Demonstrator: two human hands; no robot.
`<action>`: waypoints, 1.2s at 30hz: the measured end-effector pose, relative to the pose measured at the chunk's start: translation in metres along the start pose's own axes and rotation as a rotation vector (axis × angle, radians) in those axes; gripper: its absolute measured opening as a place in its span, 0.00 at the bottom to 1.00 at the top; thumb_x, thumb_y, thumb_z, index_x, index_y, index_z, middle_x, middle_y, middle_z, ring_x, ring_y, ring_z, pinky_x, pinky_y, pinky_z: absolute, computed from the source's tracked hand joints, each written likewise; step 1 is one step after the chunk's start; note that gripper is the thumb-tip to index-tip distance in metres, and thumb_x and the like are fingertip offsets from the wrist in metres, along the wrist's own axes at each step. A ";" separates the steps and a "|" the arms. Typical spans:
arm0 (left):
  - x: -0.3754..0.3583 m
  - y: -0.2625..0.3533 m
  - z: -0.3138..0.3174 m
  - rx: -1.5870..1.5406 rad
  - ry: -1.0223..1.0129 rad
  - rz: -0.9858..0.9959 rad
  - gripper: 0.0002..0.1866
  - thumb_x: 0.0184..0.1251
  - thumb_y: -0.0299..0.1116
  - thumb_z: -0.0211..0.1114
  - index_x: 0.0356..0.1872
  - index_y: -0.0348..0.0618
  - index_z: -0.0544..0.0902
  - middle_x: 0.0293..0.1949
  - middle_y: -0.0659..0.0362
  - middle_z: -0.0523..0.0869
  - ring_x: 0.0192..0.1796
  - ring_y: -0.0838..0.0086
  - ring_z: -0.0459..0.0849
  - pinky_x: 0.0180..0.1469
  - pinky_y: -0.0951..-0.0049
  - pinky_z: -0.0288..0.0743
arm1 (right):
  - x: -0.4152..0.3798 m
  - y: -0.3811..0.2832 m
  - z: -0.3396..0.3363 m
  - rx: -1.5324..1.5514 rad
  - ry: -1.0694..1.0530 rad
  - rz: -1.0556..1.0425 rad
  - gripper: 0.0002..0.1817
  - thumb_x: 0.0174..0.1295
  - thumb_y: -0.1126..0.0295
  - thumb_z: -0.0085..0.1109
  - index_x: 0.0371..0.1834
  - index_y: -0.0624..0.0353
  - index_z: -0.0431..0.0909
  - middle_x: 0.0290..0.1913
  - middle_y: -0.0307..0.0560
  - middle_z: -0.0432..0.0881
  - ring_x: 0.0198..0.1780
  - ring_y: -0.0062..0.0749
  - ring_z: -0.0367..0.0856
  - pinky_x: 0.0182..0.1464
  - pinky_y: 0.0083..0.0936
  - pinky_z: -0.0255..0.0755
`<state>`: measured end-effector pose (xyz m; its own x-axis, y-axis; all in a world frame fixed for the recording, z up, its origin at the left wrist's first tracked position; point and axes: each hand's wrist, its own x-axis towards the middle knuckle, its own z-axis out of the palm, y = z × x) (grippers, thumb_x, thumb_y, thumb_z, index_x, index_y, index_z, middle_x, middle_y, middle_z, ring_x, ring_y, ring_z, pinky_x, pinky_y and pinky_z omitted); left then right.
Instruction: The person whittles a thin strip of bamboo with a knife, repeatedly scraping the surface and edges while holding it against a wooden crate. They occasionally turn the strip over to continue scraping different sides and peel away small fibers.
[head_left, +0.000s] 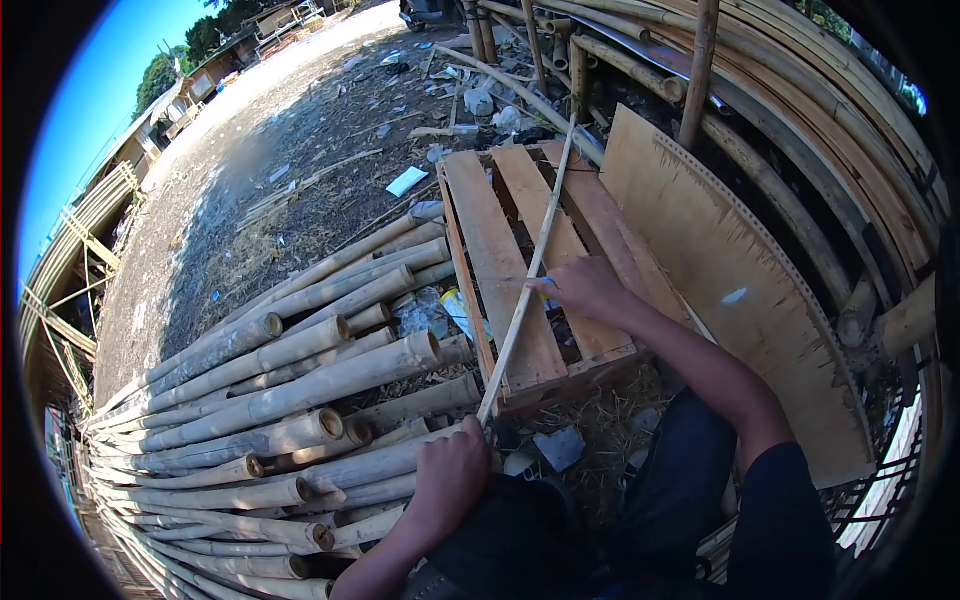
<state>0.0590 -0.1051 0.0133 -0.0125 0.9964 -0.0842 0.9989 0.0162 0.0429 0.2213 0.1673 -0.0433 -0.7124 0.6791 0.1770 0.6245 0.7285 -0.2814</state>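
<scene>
A long, thin bamboo strip [540, 245] runs slantwise across a wooden pallet [515, 300], from near my lap toward the bamboo rack. My left hand [455, 470] is closed round the strip's near end, low and close to my body. Further up, over the pallet slats, my right hand [585, 290] is closed against the strip on a small tool with a bit of blue and yellow showing. Most of that tool is hidden by my fingers, so its kind is not clear.
Stacked bamboo poles [370, 370] lie to the left, cut ends toward the pallet. A curved plywood sheet [740, 300] leans on the right, before a rack of poles and planks [780, 130]. Litter and a white piece [407, 181] lie on the dirt ground beyond.
</scene>
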 end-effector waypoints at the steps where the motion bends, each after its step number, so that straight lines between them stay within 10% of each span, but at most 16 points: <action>1: -0.001 0.000 -0.001 -0.004 -0.032 0.008 0.04 0.66 0.29 0.54 0.32 0.41 0.71 0.18 0.53 0.81 0.21 0.58 0.84 0.23 0.59 0.76 | -0.005 -0.004 0.003 0.045 -0.030 -0.008 0.37 0.69 0.38 0.42 0.18 0.59 0.82 0.18 0.55 0.79 0.27 0.52 0.83 0.32 0.46 0.74; 27: -0.009 -0.003 0.002 -0.113 -0.011 0.032 0.05 0.66 0.29 0.52 0.32 0.39 0.72 0.21 0.49 0.83 0.23 0.54 0.85 0.25 0.54 0.78 | 0.030 0.106 0.010 -0.244 0.119 0.057 0.34 0.70 0.38 0.41 0.28 0.56 0.86 0.26 0.60 0.83 0.32 0.55 0.84 0.36 0.45 0.76; 29: -0.008 -0.005 0.000 -0.105 -0.016 0.081 0.05 0.67 0.29 0.52 0.32 0.40 0.72 0.20 0.49 0.83 0.24 0.53 0.85 0.26 0.54 0.78 | 0.046 0.136 -0.015 -0.275 0.123 0.510 0.34 0.70 0.39 0.42 0.30 0.58 0.86 0.26 0.60 0.83 0.34 0.56 0.84 0.38 0.46 0.76; 36: 0.002 -0.005 -0.003 -0.221 -0.052 -0.064 0.10 0.70 0.36 0.54 0.34 0.39 0.73 0.21 0.46 0.82 0.26 0.48 0.83 0.30 0.49 0.75 | 0.013 0.084 -0.020 -0.072 0.253 0.422 0.38 0.71 0.38 0.40 0.31 0.66 0.84 0.27 0.65 0.82 0.34 0.59 0.84 0.39 0.51 0.76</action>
<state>0.0534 -0.1024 0.0161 -0.0680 0.9872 -0.1445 0.9621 0.1032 0.2524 0.2707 0.2395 -0.0460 -0.2986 0.9100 0.2876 0.8683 0.3841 -0.3138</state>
